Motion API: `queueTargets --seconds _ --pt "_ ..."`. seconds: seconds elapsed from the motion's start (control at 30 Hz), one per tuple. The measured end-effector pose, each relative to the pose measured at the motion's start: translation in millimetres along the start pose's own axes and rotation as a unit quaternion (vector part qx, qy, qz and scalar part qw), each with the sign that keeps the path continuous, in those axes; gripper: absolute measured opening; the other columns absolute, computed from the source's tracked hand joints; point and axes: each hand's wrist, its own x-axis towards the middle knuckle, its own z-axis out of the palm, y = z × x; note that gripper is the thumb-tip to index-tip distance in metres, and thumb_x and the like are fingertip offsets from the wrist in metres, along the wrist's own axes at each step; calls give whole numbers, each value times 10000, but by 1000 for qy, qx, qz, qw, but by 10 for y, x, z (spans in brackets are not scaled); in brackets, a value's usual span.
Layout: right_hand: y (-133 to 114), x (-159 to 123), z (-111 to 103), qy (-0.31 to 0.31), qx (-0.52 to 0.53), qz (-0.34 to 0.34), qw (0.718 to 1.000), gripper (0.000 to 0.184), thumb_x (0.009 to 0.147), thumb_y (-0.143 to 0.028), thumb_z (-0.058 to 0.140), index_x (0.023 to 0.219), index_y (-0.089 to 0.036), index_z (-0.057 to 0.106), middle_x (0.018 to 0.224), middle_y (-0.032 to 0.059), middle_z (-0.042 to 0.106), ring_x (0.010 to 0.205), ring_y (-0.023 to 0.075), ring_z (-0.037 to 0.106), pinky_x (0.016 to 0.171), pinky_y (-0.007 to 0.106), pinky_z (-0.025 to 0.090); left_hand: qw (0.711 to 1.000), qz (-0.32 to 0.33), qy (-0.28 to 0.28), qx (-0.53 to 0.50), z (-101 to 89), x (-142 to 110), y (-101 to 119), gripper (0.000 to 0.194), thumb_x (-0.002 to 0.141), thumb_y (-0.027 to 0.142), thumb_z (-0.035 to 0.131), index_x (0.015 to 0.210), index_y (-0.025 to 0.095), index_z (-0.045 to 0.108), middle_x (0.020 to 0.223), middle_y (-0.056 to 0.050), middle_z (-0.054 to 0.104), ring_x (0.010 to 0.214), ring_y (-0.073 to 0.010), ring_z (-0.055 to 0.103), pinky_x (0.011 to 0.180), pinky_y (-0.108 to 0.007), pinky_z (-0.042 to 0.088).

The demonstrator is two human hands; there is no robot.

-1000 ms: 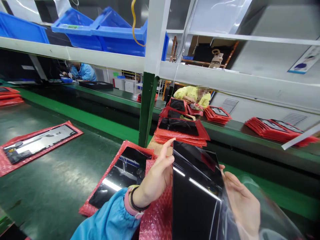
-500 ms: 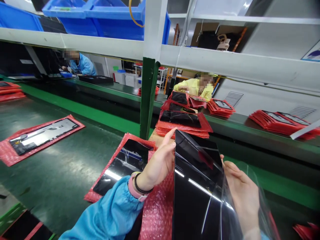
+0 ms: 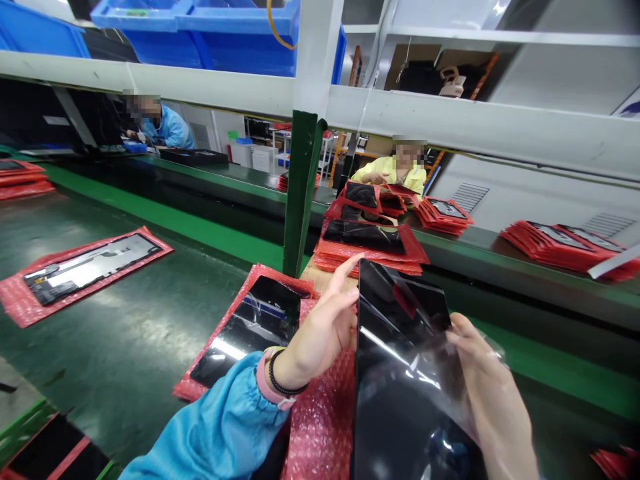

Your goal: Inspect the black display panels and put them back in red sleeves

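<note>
I hold a glossy black panel tilted up in front of me. My left hand grips its left edge, thumb and fingers pinched on it, forefinger stretched up along the edge. My right hand lies over the panel's right side and pinches a clear plastic film that spreads across the lower part of the panel. Under my hands lies red bubble wrap. Another black panel rests on a red bubble bag just left of my left hand.
A long panel on red wrap lies on the green conveyor belt at left. Stacks of red-bagged panels sit beyond a green post. Two people work at the far bench. Blue bins stand on the shelf above.
My right hand has moved inward over the panel's face, and the clear film now covers the panel's lower part. The left hand keeps its hold on the left edge.
</note>
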Motion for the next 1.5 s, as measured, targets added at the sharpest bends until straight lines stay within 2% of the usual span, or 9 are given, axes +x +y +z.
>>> queueTargets --seconds 0.2,0.4,0.5,0.6,0.77,1.03,1.13,1.27,1.5 --pt "-121 -36 66 -20 75 116 990 692 670 -319 804 1307 -409 549 965 -73 732 680 80 678 681 108 539 998 -14 -37 -46 66 -13 41 557 891 266 526 1427 228 378 1336 -68 578 1217 -281 541 1008 -423 430" --pt "66 48 63 -93 57 134 985 717 724 -413 767 1381 -343 489 1422 0 529 1291 239 505 1069 342 405 988 -11 65 139 -471 -203 -1 749 887 367 591 1486 369 141 1529 -56 331 1331 -241 408 1021 -375 392" --pt "273 106 64 -123 24 142 982 694 706 -430 780 1340 -270 551 1447 35 485 1388 277 354 1121 404 338 963 -27 168 210 -861 -437 -24 659 821 360 673 1372 304 317 1214 -40 529 1056 -160 548 853 -282 474" --pt "435 114 125 -137 9 156 978 701 717 -444 770 1348 -241 542 1423 60 509 1392 286 332 1116 431 347 953 -159 160 201 -1031 -670 -39 422 724 405 739 1034 201 539 799 14 546 679 -137 554 549 -253 464" --pt "468 -16 339 -149 3 133 980 793 679 -488 781 1376 -227 509 1464 90 443 1402 287 310 1162 468 236 941 -298 117 114 -910 -785 -87 316 721 408 754 858 146 643 758 -26 652 689 -137 617 633 -248 488" --pt "256 -169 99 -111 -79 -54 989 679 886 -479 565 1480 -243 335 1519 90 371 1376 227 380 1138 424 305 969 -190 98 122 -752 -611 3 334 742 341 763 1033 198 684 1044 -62 738 1057 -245 649 920 -345 493" --pt "430 -26 -381 -53 -340 -193 919 448 978 -352 363 1391 -212 470 1340 97 601 1213 212 581 1007 416 488 956 -201 166 138 -859 -631 239 397 658 341 829 1011 215 697 1068 -53 746 1058 -261 663 892 -339 521" --pt "841 125 -917 -33 -473 -219 853 406 875 -181 382 1145 -127 680 1213 144 676 1252 302 540 1045 536 428 934 -203 215 202 -1203 -637 613 476 559 362 878 998 250 733 1027 4 768 1024 -252 678 832 -269 540" --pt "1104 32 -1058 -93 -588 -228 771 590 720 20 364 1219 -119 647 1301 137 615 1325 312 450 1080 588 337 907 -235 266 225 -1789 -571 744 281 566 421 864 807 313 767 801 166 761 828 -178 705 784 -252 515"
